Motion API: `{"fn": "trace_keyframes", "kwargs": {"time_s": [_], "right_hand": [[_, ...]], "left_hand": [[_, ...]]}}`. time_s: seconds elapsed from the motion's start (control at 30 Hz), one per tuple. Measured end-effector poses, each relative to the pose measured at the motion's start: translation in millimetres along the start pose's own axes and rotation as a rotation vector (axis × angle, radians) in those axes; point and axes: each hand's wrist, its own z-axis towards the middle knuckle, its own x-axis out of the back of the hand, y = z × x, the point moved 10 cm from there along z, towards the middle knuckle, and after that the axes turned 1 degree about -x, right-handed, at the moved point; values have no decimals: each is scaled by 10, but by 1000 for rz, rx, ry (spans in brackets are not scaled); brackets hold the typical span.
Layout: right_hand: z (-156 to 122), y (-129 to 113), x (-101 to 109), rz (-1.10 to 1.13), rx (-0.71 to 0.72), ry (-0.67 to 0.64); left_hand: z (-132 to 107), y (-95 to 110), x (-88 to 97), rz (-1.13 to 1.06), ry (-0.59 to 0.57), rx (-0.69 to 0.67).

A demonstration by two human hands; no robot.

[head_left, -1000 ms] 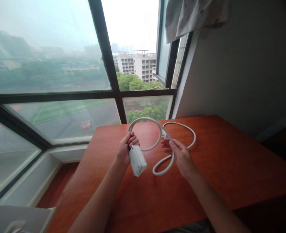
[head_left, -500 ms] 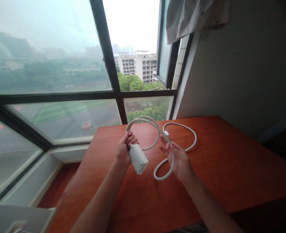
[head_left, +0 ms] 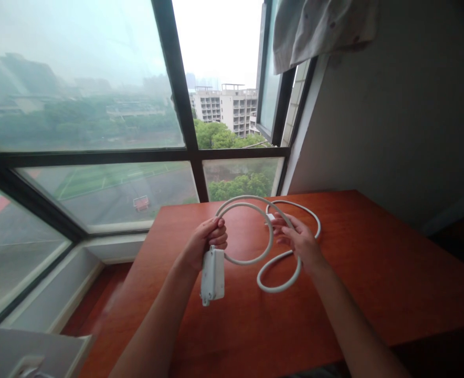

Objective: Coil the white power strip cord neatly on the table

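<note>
Closed around a white cable point(head_left: 245, 262), my left hand point(head_left: 206, 242) has a white plastic box point(head_left: 213, 275) with screw tabs hanging just below its fist. From this fist the cable curves away in a raised loop toward my right hand point(head_left: 301, 242). The right fingers are bent loosely about the cable, with the thumb side hidden in part. Beyond the right fingertips, a small white block point(head_left: 270, 218) sits at the cable's far end. More cable lies in curves on the table, behind and below the right hand.
The reddish-brown wooden table point(head_left: 373, 273) spreads under both hands, its far edge against a dark-framed window point(head_left: 192, 157). A window sash point(head_left: 273, 105) stands open. A pale cloth point(head_left: 322, 31) hangs above, beside a grey wall point(head_left: 381, 121).
The right hand has moved right and slightly up along the cable, widening the loop. The box has swung down to hang more upright below the left hand.
</note>
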Motion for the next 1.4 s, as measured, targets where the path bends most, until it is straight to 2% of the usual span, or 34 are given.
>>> {"fn": "trace_keyframes", "kwargs": {"time_s": [0.13, 0.27, 0.43, 0.6, 0.73, 0.87, 1.07, 1.27, 1.4], "right_hand": [[-20, -63, -154, -128, 38, -105], [-144, -70, -314, -109, 79, -125], [-258, -44, -425, 40, 122, -89], [-306, 82, -554, 319, 94, -50], [-335, 141, -681, 379, 82, -45], [-326, 165, -656, 261, 121, 63], [-227, 144, -519, 85, 141, 151], [-127, 26, -238, 111, 172, 171], [-146, 43, -253, 141, 146, 123]], "left_hand": [[-3, 118, -15, -78, 14, -99], [40, 194, 114, -87, 119, -212], [25, 256, 290, 119, 343, -384], [-98, 343, 250, 249, 473, -617], [-165, 323, 283, 254, 559, -702], [-175, 239, 319, 234, 592, -732], [-59, 67, 342, 189, 546, -639], [12, 140, 310, 321, 447, -512], [-34, 239, 279, 337, 436, -544]]}}
